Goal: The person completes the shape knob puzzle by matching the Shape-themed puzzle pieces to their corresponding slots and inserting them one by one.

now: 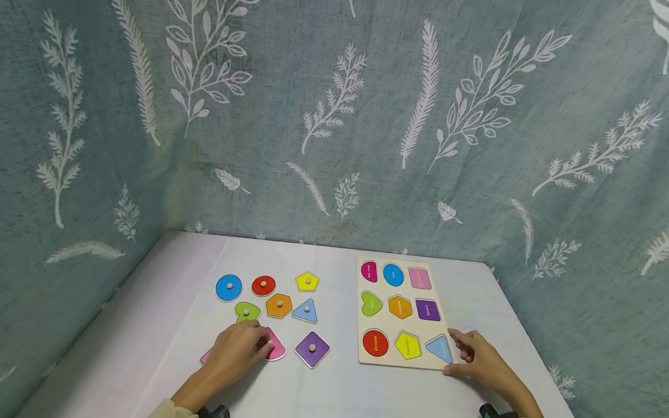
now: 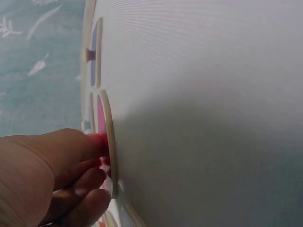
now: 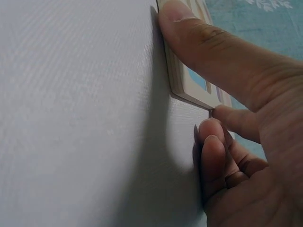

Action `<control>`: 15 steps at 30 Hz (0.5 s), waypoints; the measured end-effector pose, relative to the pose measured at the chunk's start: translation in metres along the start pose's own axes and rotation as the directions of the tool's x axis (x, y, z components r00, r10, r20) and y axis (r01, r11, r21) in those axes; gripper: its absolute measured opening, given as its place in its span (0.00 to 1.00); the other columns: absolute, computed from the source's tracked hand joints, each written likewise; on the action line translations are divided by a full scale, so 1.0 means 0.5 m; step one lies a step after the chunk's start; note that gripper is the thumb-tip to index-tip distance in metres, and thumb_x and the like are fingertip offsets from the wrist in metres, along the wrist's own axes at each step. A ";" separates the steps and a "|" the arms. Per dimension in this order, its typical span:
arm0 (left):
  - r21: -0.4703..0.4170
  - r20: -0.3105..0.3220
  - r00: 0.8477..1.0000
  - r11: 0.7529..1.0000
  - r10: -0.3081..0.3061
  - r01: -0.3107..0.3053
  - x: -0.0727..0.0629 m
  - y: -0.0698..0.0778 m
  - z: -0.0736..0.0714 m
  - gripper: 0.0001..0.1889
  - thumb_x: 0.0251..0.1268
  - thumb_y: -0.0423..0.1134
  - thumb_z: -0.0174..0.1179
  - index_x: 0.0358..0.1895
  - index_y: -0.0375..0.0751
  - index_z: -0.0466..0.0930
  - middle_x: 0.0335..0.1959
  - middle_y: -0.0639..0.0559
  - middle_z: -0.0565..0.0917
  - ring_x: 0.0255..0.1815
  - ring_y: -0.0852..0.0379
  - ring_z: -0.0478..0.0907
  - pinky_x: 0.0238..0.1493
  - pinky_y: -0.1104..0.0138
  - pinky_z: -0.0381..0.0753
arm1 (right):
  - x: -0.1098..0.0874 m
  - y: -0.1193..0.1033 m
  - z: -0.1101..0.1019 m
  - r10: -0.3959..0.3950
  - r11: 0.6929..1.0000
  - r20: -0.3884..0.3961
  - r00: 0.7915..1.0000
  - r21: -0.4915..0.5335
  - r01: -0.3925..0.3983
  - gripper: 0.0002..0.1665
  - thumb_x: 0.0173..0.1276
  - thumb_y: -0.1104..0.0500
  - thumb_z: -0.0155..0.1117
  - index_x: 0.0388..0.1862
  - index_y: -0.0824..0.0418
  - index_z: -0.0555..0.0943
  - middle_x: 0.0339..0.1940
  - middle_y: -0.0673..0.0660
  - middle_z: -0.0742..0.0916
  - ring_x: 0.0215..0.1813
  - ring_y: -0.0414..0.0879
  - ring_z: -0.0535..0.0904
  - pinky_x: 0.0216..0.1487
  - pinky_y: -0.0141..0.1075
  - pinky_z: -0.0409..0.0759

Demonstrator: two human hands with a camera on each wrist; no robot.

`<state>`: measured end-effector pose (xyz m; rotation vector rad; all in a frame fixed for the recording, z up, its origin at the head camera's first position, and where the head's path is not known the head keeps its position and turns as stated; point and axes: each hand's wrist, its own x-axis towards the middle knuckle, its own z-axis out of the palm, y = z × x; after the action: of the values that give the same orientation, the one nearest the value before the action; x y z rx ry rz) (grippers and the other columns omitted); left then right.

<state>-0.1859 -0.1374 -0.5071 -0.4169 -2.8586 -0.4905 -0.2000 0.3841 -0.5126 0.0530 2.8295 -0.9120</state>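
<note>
My left hand point(image 1: 237, 348) reaches down to a pink half-round puzzle piece point(image 1: 277, 346), thumb and fingertips pinching it near its middle. In the left wrist view the pink piece point(image 2: 101, 116) stands edge-on, its knob hidden by the fingers. The wooden puzzle board point(image 1: 388, 325) lies at the right, printed with coloured shapes. My right hand point(image 1: 481, 360) holds its near right corner, thumb on the front edge and index finger at the side, beside the blue triangle shape point(image 1: 439, 348). The other right fingers are curled over the table in the right wrist view.
Around the left hand lie knobbed pieces: a green heart point(image 1: 247, 310), blue circle point(image 1: 225, 292), red circle point(image 1: 263, 289), yellow pentagon point(image 1: 301, 283), orange hexagon point(image 1: 273, 309), blue triangle point(image 1: 310, 317) and purple square point(image 1: 312, 361). Another pink piece point(image 1: 205, 356) is partly hidden by the wrist.
</note>
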 end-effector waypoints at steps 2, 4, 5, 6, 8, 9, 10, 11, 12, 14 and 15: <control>0.003 -0.010 1.000 1.000 0.023 -0.023 0.003 -0.001 -0.003 0.11 0.53 0.42 0.79 0.24 0.49 0.83 0.21 0.63 0.65 0.24 0.64 0.62 0.27 0.68 0.66 | 0.001 -0.002 -0.004 0.009 1.000 -0.005 1.000 0.002 -0.009 0.62 0.41 0.47 0.90 0.73 0.68 0.72 0.36 0.55 0.71 0.40 0.48 0.69 0.38 0.35 0.71; 0.002 -0.023 0.999 0.999 0.037 -0.037 0.006 -0.003 -0.009 0.12 0.52 0.42 0.79 0.25 0.50 0.83 0.21 0.63 0.65 0.25 0.64 0.62 0.27 0.69 0.66 | 0.004 -0.004 -0.006 0.021 1.000 -0.001 1.000 0.023 -0.021 0.63 0.40 0.48 0.91 0.74 0.68 0.71 0.37 0.55 0.71 0.41 0.48 0.69 0.39 0.36 0.71; 0.001 -0.035 0.998 0.999 0.046 -0.046 0.007 -0.004 -0.014 0.11 0.51 0.41 0.80 0.25 0.50 0.83 0.21 0.64 0.65 0.25 0.64 0.63 0.27 0.69 0.66 | 0.004 -0.005 -0.007 0.027 0.999 0.003 1.000 0.031 -0.027 0.64 0.40 0.48 0.91 0.74 0.68 0.71 0.37 0.56 0.71 0.41 0.48 0.69 0.39 0.37 0.71; 0.000 -0.047 0.997 0.999 0.054 -0.054 0.009 -0.006 -0.018 0.11 0.51 0.41 0.80 0.26 0.50 0.84 0.22 0.64 0.66 0.26 0.64 0.63 0.27 0.69 0.67 | 0.005 -0.006 -0.006 0.035 0.999 0.006 0.999 0.040 -0.035 0.64 0.40 0.48 0.91 0.74 0.68 0.70 0.38 0.55 0.71 0.42 0.49 0.69 0.40 0.37 0.71; -0.005 -0.066 0.995 0.997 0.073 -0.074 0.015 -0.008 -0.027 0.10 0.50 0.41 0.81 0.27 0.51 0.85 0.23 0.65 0.68 0.27 0.65 0.64 0.27 0.70 0.69 | 0.003 -0.008 -0.007 0.050 0.997 0.011 0.999 0.053 -0.051 0.65 0.40 0.48 0.91 0.75 0.68 0.70 0.38 0.56 0.71 0.43 0.49 0.69 0.40 0.37 0.71; -0.009 -0.068 0.994 0.996 0.083 -0.084 0.019 -0.010 -0.031 0.10 0.50 0.42 0.80 0.29 0.51 0.86 0.23 0.65 0.69 0.28 0.65 0.65 0.28 0.71 0.71 | 0.001 -0.008 -0.006 0.058 0.997 0.012 0.998 0.058 -0.059 0.64 0.40 0.49 0.91 0.75 0.69 0.70 0.38 0.56 0.71 0.43 0.49 0.69 0.40 0.37 0.71; -0.013 -0.070 0.994 0.996 0.089 -0.090 0.023 -0.010 -0.036 0.09 0.51 0.42 0.80 0.30 0.51 0.87 0.24 0.65 0.71 0.29 0.66 0.66 0.29 0.71 0.73 | 0.001 -0.009 -0.008 0.059 0.997 0.014 0.998 0.058 -0.060 0.64 0.40 0.50 0.91 0.75 0.69 0.69 0.38 0.56 0.71 0.43 0.49 0.69 0.40 0.37 0.70; -0.016 -0.068 0.994 0.996 0.091 -0.092 0.026 -0.012 -0.041 0.09 0.52 0.43 0.80 0.31 0.51 0.88 0.25 0.65 0.72 0.29 0.66 0.67 0.29 0.71 0.73 | 0.000 -0.010 -0.009 0.054 0.997 0.016 0.998 0.057 -0.054 0.64 0.41 0.50 0.91 0.74 0.70 0.69 0.39 0.56 0.70 0.43 0.49 0.68 0.39 0.37 0.70; -0.019 -0.064 0.994 0.996 0.088 -0.089 0.029 -0.013 -0.046 0.09 0.52 0.44 0.80 0.31 0.51 0.88 0.25 0.65 0.72 0.29 0.66 0.67 0.29 0.71 0.74 | 0.000 -0.011 -0.009 0.052 0.997 0.016 0.999 0.056 -0.052 0.64 0.41 0.50 0.91 0.74 0.70 0.69 0.39 0.56 0.70 0.42 0.49 0.68 0.39 0.36 0.69; -0.032 -0.057 0.995 0.996 0.080 -0.082 0.035 -0.016 -0.056 0.08 0.54 0.44 0.79 0.31 0.51 0.88 0.25 0.65 0.73 0.29 0.66 0.67 0.29 0.71 0.74 | -0.001 -0.014 -0.007 0.044 0.997 0.013 0.999 0.065 -0.044 0.63 0.42 0.51 0.91 0.74 0.71 0.69 0.38 0.56 0.70 0.42 0.48 0.68 0.38 0.36 0.68; -0.037 -0.056 0.996 0.996 0.074 -0.076 0.037 -0.019 -0.062 0.08 0.54 0.44 0.79 0.32 0.51 0.88 0.25 0.65 0.72 0.28 0.66 0.67 0.29 0.72 0.73 | 0.000 -0.015 -0.005 0.034 0.997 0.018 0.999 0.074 -0.035 0.62 0.43 0.51 0.90 0.74 0.71 0.69 0.39 0.56 0.70 0.42 0.48 0.67 0.39 0.36 0.68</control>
<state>-0.2012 -0.1523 -0.4768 -0.5081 -2.7729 -0.5365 -0.2010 0.3793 -0.5061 0.1029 2.7693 -1.0055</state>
